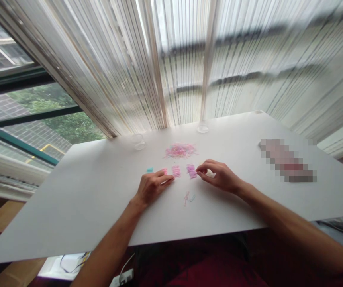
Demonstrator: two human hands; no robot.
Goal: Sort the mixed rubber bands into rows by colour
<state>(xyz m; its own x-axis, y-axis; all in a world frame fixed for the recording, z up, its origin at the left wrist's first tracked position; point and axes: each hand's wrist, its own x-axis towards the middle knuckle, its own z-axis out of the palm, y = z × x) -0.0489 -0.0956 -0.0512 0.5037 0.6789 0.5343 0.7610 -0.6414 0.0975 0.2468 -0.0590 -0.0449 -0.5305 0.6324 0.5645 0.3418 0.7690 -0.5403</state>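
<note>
My left hand [153, 186] rests on the white table [105, 207], fingers stretched out beside a small row of pink strands [176, 171]. More pink strands [165, 172] show at its fingertips, partly covered. Thumb and forefinger of my right hand [220, 175] are pinched at the right edge of a purple group of strands [191, 171]; whatever lies between them is too small to make out. A teal group [149, 170] sits beyond my left hand. Farther back is a loose heap of thin, mixed-colour strands [181, 150]. Several loose strands [186, 198] lie nearer me.
Two clear round containers or lids stand near the back edge, one on the left [139, 144] and one at the centre [202, 128]. A long pixelated object [287, 161] lies on the right. Striped sheer curtains [183, 63] hang behind the table, with a window at left.
</note>
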